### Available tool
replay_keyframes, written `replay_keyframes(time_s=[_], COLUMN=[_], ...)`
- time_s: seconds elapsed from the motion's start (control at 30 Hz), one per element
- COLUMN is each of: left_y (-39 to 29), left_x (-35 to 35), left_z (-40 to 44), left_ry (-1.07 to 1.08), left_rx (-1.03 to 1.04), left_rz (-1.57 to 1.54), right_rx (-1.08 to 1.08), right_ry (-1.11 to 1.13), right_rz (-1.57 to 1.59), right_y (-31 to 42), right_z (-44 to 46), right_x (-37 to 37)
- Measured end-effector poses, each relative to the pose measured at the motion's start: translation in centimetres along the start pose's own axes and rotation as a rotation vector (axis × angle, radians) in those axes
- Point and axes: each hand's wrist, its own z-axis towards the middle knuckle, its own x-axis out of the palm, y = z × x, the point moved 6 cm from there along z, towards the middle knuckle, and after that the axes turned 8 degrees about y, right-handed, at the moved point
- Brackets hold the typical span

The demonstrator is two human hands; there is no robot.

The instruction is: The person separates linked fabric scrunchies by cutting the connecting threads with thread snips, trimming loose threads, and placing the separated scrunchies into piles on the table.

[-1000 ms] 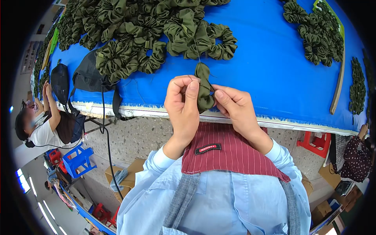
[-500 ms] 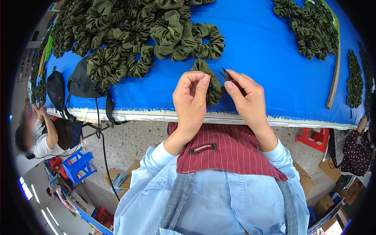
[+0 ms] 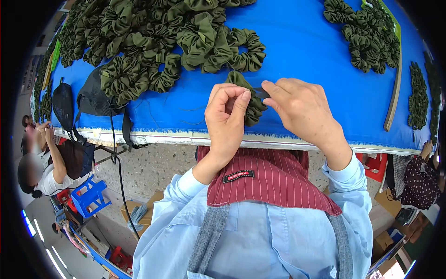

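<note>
One dark green ring-shaped scrunchie (image 3: 255,112) of gathered fabric is held near centre, at the near edge of one blue-covered table (image 3: 297,46), by the left hand (image 3: 226,110), thumb and index finger pinched together; one pair of dark, pointed snips (image 3: 260,92), largely hidden, is gripped by the right hand (image 3: 303,103), fingers curled; further ruffled green scrunchies (image 3: 139,42) are heaped far left, too overlapped for counting; one black-and-red label (image 3: 238,176), reading "FASHION", is borne by one maroon pinstriped apron (image 3: 278,186).

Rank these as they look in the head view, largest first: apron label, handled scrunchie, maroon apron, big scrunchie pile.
1. Big scrunchie pile
2. Maroon apron
3. Handled scrunchie, partly hidden
4. Apron label
</note>
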Motion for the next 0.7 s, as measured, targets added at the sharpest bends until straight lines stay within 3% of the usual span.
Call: replay_keyframes(time_s=[0.23, 0.7], left_y=[0.2, -0.1], left_x=[0.1, 0.2], left_z=[0.0, -0.2], left_ry=[0.015, 0.013], left_rx=[0.030, 0.051], left_rz=[0.042, 0.081], right_rx=[-0.045, -0.053], right_ry=[0.053, 0.072], right_rz=[-0.213, -0.315], right_y=[0.7, 1.2], right_z=[0.7, 1.2], right_x=[0.4, 0.6])
